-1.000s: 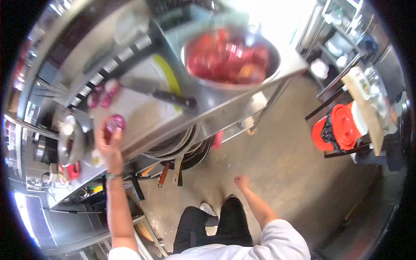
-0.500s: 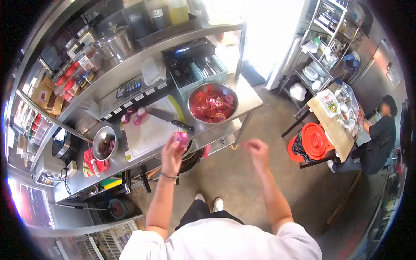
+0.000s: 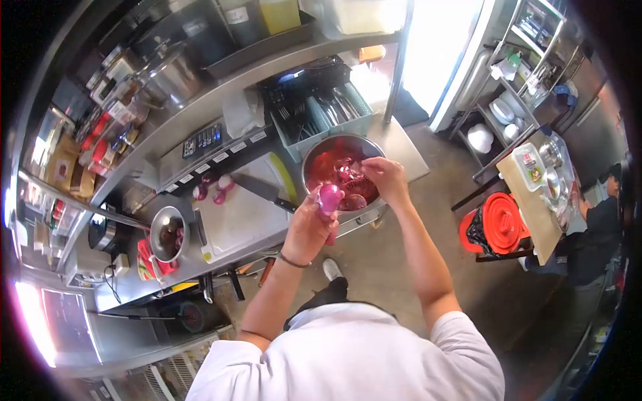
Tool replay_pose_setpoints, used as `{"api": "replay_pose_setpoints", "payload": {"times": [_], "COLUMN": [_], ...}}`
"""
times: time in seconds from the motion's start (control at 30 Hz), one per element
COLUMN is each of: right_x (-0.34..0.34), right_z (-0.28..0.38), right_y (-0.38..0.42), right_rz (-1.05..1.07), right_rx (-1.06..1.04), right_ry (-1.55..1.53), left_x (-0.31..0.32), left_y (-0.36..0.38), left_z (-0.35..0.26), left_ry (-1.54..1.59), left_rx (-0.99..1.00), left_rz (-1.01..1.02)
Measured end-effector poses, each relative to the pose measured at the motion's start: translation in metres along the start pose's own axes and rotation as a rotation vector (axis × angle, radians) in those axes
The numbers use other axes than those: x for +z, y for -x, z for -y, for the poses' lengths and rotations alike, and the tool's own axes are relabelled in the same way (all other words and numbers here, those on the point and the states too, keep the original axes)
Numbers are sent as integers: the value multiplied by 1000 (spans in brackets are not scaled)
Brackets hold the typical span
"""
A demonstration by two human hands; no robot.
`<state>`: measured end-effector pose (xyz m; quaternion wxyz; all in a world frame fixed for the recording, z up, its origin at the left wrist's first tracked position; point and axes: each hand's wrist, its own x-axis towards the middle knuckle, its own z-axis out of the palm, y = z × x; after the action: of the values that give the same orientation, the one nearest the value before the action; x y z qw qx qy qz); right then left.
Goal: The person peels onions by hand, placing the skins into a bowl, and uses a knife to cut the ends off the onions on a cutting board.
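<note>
My left hand [image 3: 305,234] is closed around a red onion [image 3: 330,198], held up in front of a steel bowl [image 3: 305,168]. Inside the bowl lie shiny red-purple pieces, which look like onion skins and netting. Over the bowl's right side is my right hand [image 3: 388,180], its fingertips pinched together; whatever is between them is too small to make out. To the left, a white cutting board [image 3: 231,217] with a green edge carries a knife [image 3: 257,190], its black handle toward me. Several red onions [image 3: 219,196] sit near the board's far left corner.
A smaller steel bowl [image 3: 158,248] with dark pieces stands at the left, beside a red cloth [image 3: 148,259]. Cutlery bins [image 3: 294,148] sit behind the large bowl. Across the floor are a red lidded bin [image 3: 503,224], a side table [image 3: 550,230] and a seated person [image 3: 595,230].
My left hand has carried the onion rightward to the bowl's front. My right hand has moved up and left, from over the floor to over the bowl. The view has shifted slightly.
</note>
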<state>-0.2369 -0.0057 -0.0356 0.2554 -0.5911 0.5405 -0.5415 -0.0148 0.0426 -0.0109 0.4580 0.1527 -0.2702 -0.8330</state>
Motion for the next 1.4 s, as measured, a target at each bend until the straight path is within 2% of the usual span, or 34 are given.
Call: {"api": "replay_pose_setpoints", "payload": {"times": [0.13, 0.2, 0.23, 0.27, 0.37, 0.4, 0.43, 0.47, 0.53, 0.6, 0.67, 0.9, 0.93, 1.0, 1.07, 1.2, 1.27, 1.33, 1.4], "right_x": [-2, 2, 1, -1, -7, -8, -9, -12, -15, -14, -18, -27, -30, -30, -26, -32, -33, -33, -29], "right_z": [15, 19, 25, 40, 63, 64, 64, 64, 60, 52, 47, 18, 17, 14, 13, 16, 17, 17, 22], "right_y": [10, 15, 14, 12, -2, -7, -13, -16, -30, -37, -47, -73, -77, -80, -81, -83, -78, -80, -82], "right_rz": [88, 105, 102, 100, 114, 133, 169, 179, 243, 210, 262, 354, 426, 518, 321, 395, 433, 445, 289], "right_rx": [117, 225, 235, 184, 79, 12, -3, 19, -97, -79, 34, 63, 137, 213, -93, -120, 87, 85, -113], "right_ry": [199, -149, -161, -269, -492, -593, -622, -634, -538, -586, -659, -638, -636, -639, -536, -527, -664, -667, -581], "left_x": [5, 3, 5, 8, 27, 29, 29, 30, 33, 35, 38, 43, 43, 43, 52, 68, 76, 76, 74], "left_y": [-21, -33, -38, -42, -57, -64, -69, -71, -78, -83, -91, -111, -114, -118, -119, -118, -115, -112, -110], "left_z": [-14, -20, -24, -26, -32, -35, -38, -40, -41, -40, -36, -19, -18, -16, -16, -19, -21, -20, -18], "left_ry": [45, -62, -91, -98, -395, -398, -483, -568, -622, -780, -772, -786, -790, -1042, -1067, -1168, -1149, -1132, -1085], "left_rx": [28, 71, 72, 60, 208, 201, 246, 288, 286, 332, 340, 358, 362, 460, 422, 326, 260, 194, 244], "left_rz": [29, 58, 20, 7, -118, -128, -55, 12, -10, 35, -5, -212, -230, -227, -275, -342, -359, -367, -407]}}
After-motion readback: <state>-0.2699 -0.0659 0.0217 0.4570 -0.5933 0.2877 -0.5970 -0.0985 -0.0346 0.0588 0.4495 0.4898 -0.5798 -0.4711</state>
